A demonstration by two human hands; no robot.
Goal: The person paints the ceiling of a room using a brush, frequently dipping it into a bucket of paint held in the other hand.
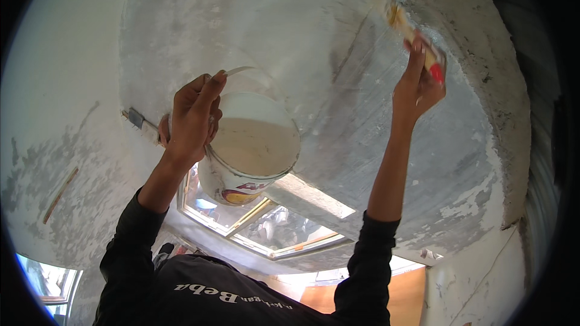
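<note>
My left hand is closed round the thin handle of a white bucket. A pale, milky liquid lies inside it. Beside that hand is a narrow strip with a dark grey block; whether I hold it or it sits on the wall, I cannot tell. Up at the right, my right hand grips a paintbrush with a pale handle and a red end. Its bristles, blurred by motion, meet the grey wall near a wet, whitish patch.
A rough concrete edge borders the wall on the right, with corrugated sheeting beyond. Below the bucket is a framed window. A thin brown stick shows against the patchy wall at left. An orange panel stands at lower right.
</note>
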